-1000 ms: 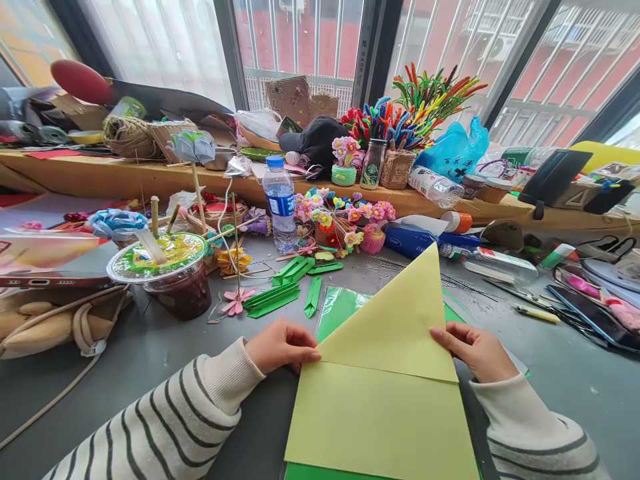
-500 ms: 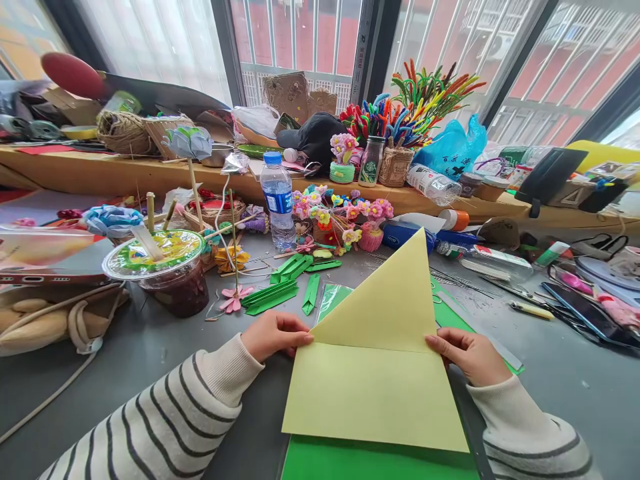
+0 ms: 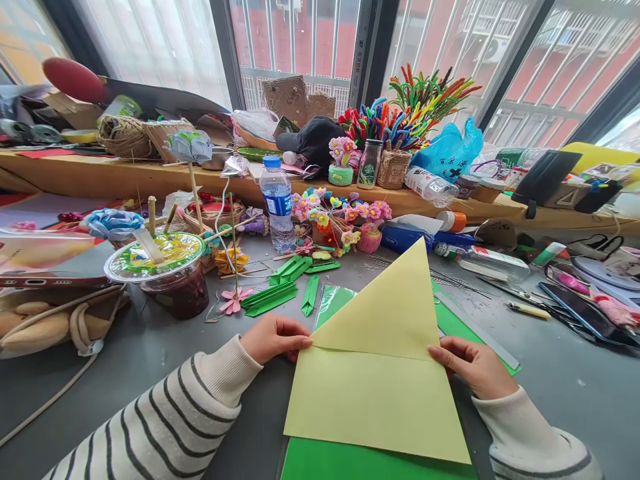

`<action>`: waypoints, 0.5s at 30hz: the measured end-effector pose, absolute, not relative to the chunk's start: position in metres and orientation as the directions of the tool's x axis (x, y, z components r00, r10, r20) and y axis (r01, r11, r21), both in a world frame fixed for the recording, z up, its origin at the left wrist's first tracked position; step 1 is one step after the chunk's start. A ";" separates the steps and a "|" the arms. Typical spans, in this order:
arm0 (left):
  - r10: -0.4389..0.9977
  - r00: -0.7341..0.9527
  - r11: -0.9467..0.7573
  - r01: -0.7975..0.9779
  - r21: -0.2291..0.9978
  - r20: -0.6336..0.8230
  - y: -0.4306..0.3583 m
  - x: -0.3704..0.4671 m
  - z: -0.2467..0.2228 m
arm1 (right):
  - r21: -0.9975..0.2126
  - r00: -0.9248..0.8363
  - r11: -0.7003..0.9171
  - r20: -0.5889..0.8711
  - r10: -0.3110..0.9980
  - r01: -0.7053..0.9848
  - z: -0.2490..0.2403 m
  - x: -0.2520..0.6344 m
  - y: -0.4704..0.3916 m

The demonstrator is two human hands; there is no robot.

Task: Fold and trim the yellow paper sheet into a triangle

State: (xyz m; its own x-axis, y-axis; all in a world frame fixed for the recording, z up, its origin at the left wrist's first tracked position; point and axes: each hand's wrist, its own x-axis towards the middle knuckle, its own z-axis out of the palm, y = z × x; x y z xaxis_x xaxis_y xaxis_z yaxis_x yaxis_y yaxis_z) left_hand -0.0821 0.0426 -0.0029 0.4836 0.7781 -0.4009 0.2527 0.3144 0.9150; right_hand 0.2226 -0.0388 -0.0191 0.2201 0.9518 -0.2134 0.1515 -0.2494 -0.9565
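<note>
A sheet of pale yellow paper (image 3: 373, 400) is held between my two hands, its upper part folded over into a triangle whose tip points away from me. My left hand (image 3: 275, 339) pinches the left corner of the fold between thumb and fingers. On the opposite side my right hand (image 3: 470, 360) grips the paper's right edge, thumb on top. Under the yellow sheet lies green paper (image 3: 370, 461), showing at the near edge and partly in a clear sleeve beyond. Folded green paper strips (image 3: 273, 297) lie past my left hand.
A lidded drink cup (image 3: 175, 283) and a water bottle (image 3: 278, 207) stand to the left and back. Crocheted flowers (image 3: 350, 217) sit behind the paper. At right are a ruler (image 3: 480, 323), a cutter knife (image 3: 529, 310) and a phone (image 3: 585, 310). A cluttered wooden ledge (image 3: 240, 172) runs behind.
The yellow paper's tip and right edge have dropped slightly toward me. My right hand has shifted slightly down with it; my left hand keeps its pinch.
</note>
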 end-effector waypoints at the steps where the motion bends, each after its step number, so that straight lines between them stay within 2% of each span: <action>1: 0.774 0.493 0.308 0.256 0.916 -0.398 0.042 -0.083 -0.003 | -0.957 0.219 -0.250 -0.215 0.952 0.147 -0.020 0.223 -0.039; 9: 0.763 0.530 0.278 0.250 0.928 -0.371 0.042 -0.082 0.001 | -0.963 0.228 -0.233 -0.199 0.953 0.137 -0.021 0.223 -0.038; 15: 0.773 0.521 0.291 0.217 0.932 -0.363 0.045 -0.084 -0.001 | -0.960 0.190 -0.206 -0.170 0.967 0.189 -0.021 0.222 -0.037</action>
State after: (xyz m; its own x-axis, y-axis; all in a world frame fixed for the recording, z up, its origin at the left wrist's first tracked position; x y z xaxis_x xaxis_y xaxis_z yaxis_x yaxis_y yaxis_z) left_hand -0.0837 0.0446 -0.0006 0.5205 0.7728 -0.3631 0.2173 0.2914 0.9316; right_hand 0.2217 -0.0371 -0.0210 0.1899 0.9669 -0.1703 0.1889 -0.2063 -0.9601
